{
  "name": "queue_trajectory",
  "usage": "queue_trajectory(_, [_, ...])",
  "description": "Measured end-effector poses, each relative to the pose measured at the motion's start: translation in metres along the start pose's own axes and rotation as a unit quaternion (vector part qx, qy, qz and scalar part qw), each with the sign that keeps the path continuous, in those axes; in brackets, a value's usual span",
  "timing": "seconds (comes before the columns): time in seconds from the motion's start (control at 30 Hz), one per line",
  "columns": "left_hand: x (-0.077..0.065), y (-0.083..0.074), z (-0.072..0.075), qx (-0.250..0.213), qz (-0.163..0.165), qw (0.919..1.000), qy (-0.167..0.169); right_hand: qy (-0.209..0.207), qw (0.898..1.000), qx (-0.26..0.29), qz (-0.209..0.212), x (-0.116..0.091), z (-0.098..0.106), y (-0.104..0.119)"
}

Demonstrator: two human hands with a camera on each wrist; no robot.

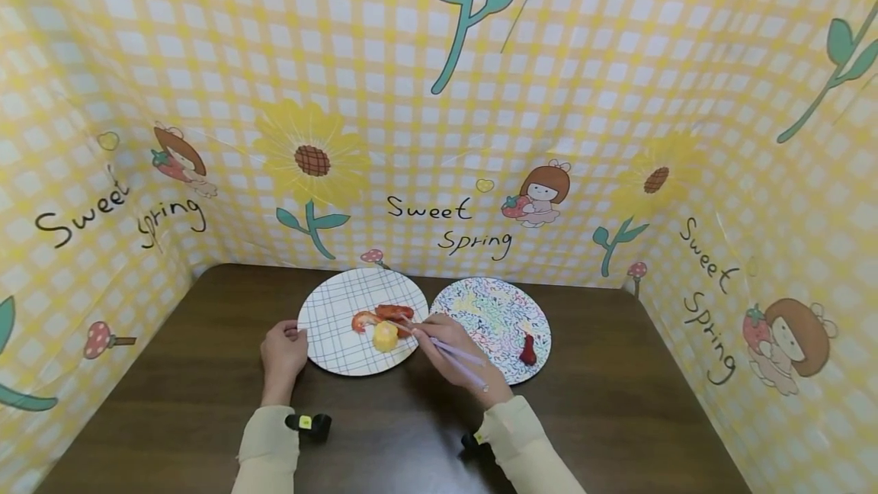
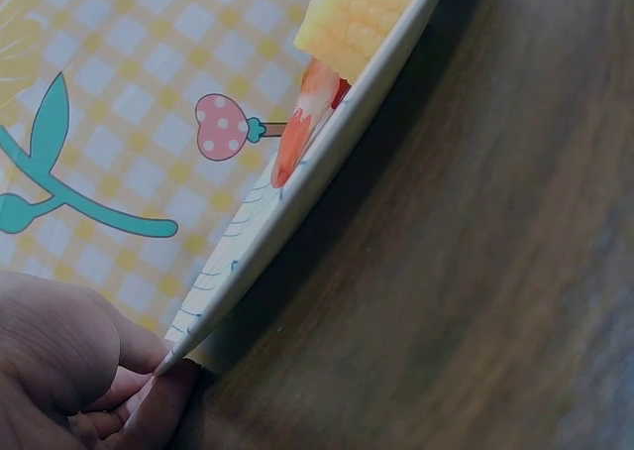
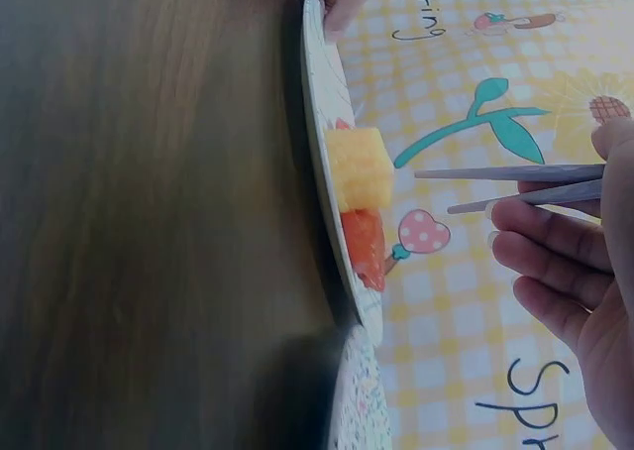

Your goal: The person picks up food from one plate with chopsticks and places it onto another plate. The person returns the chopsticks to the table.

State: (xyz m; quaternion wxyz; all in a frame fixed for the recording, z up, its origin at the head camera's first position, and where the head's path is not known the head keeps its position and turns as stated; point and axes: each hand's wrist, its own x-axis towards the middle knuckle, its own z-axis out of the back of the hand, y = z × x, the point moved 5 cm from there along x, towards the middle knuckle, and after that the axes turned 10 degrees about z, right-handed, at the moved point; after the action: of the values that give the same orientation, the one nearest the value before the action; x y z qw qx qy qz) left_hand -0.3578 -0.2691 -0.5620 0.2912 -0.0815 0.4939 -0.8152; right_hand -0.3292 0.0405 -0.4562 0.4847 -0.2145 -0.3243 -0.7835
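Observation:
On the white plate with blue grid lines [image 1: 336, 303] lie a corn chunk [image 1: 386, 336], a shrimp [image 1: 362, 320] and reddish sausage-like pieces [image 1: 394, 312]. My left hand [image 1: 283, 353] pinches this plate's left rim between thumb and fingers, as the left wrist view shows. My right hand [image 1: 456, 349] holds a pair of pale purple chopsticks [image 3: 495, 174], tips pointing left over the food. In the right wrist view a gap shows between the chopstick tips, with nothing between them, and they stand off from the corn.
A speckled multicoloured plate [image 1: 480, 311] sits right beside the first, partly behind my right hand. It bears a glossy dark red piece [image 1: 527, 351]. Both plates are on a dark wooden table [image 1: 597, 418], enclosed on three sides by a yellow checked cloth [image 1: 425, 136].

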Motion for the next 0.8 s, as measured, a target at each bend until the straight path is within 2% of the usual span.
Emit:
queue_trajectory(0.17, [-0.001,-0.001,0.001,0.000,-0.011,0.9999,0.000,-0.009,1.000,0.001,0.004,-0.008,0.011,0.000])
queue_trajectory(0.4, [0.000,-0.002,0.000,-0.003,-0.004,1.0000,0.004,-0.027,0.999,-0.020,0.018,-0.029,0.023,-0.014])
queue_trajectory(0.5, [0.000,-0.002,0.000,-0.001,-0.002,1.0000,0.007,-0.036,0.999,-0.024,0.011,-0.036,0.030,-0.018])
queue_trajectory(0.8, [0.000,0.000,0.000,-0.003,0.005,0.9999,0.015,-0.061,0.996,-0.022,-0.058,-0.050,0.058,-0.030])
